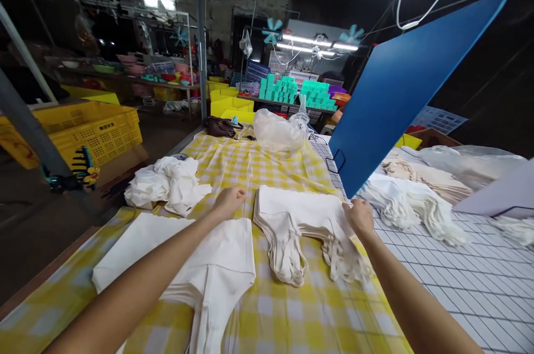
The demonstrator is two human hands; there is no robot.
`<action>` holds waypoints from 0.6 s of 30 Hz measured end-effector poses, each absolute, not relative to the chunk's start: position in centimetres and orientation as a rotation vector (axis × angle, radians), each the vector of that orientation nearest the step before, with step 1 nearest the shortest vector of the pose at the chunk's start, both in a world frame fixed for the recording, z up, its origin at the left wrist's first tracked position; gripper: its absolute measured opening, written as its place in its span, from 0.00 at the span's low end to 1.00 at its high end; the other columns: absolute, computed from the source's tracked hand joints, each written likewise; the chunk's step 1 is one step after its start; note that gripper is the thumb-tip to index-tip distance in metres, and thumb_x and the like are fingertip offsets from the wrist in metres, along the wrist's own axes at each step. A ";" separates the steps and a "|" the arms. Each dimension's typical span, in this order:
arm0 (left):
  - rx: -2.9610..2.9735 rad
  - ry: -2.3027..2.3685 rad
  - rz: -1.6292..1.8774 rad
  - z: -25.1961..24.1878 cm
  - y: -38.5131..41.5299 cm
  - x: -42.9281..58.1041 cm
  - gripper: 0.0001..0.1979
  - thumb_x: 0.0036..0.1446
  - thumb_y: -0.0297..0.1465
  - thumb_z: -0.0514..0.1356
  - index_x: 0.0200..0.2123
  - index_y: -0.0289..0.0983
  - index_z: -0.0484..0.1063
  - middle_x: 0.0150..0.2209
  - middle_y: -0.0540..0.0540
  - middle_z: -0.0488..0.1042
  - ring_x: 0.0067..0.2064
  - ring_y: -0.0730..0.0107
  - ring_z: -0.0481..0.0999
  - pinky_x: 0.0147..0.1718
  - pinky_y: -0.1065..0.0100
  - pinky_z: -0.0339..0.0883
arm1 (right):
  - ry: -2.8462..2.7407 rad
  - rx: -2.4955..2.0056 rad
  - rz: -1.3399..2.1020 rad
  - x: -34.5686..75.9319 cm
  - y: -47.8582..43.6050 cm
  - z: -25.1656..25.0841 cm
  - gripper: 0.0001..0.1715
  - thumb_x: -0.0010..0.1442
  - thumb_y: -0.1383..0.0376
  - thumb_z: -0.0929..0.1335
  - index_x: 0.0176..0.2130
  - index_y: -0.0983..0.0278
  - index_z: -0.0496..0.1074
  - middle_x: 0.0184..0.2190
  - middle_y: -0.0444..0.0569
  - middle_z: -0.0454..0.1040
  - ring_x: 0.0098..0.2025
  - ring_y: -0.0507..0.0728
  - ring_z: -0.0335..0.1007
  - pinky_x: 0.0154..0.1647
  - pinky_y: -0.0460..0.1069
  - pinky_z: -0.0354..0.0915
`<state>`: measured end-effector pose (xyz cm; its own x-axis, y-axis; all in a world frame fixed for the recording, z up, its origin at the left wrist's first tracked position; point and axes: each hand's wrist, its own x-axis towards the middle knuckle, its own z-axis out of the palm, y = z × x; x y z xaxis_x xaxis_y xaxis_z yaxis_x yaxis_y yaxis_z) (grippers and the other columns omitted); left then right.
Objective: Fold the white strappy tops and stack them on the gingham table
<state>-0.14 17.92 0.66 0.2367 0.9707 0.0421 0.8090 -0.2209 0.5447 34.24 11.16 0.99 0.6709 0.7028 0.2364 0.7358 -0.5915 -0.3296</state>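
A neat stack of folded white strap tops [300, 204] lies on the yellow-checked cloth [283, 309], its straps hanging toward me. Just left of it, my left hand [228, 203] hovers with curled fingers and nothing visible in them. My right hand [360, 216] is at the stack's right edge, its thumb and fingers closed at the corner of the top garment. Below my left forearm spreads another pile of white strap tops [221, 248], laid flat and partly covered by the arm. A crumpled heap of white garments [167, 182] sits beyond that pile, to the left.
A tilted blue board [409, 76] stands beside my right hand. More white garments [400, 198] lie on the grid-patterned cloth [467, 276] at right. Further back are a plastic bag [277, 129] and a dark handbag [221, 126]. A yellow crate [100, 126] and metal post [33, 126] are left.
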 end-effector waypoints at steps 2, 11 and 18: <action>2.074 1.664 0.553 0.1 19.3 2.9 0.13 0.54 0.30 0.54 0.40 0.37 0.74 0.36 0.45 0.78 0.38 0.68 0.75 0.33 0.73 0.63 | -1.116 -2.551 -0.097 35.3 11.9 0.1 0.18 0.54 0.61 0.63 0.39 0.71 0.73 0.40 0.62 0.69 0.45 0.67 0.64 0.39 0.56 0.61; 2.030 1.815 0.519 -1.7 22.1 8.5 0.11 0.52 0.31 0.57 0.38 0.35 0.75 0.40 0.38 0.76 0.42 0.60 0.75 0.34 0.68 0.64 | -1.325 -2.381 -0.354 35.8 12.6 -3.4 0.19 0.60 0.68 0.57 0.43 0.66 0.73 0.40 0.57 0.68 0.43 0.61 0.61 0.37 0.52 0.57; 2.155 1.851 0.620 -1.9 21.5 9.5 0.12 0.54 0.26 0.54 0.41 0.36 0.73 0.43 0.38 0.74 0.45 0.60 0.73 0.38 0.66 0.64 | -1.351 -2.215 -0.427 36.1 12.2 -4.1 0.18 0.59 0.70 0.58 0.41 0.63 0.74 0.37 0.54 0.68 0.39 0.58 0.60 0.34 0.50 0.55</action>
<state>9.47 21.45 -1.86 0.1109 0.9801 0.1645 0.8812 -0.1735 0.4397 36.06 12.18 -4.06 0.4569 0.7304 0.5078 0.8895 -0.3779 -0.2568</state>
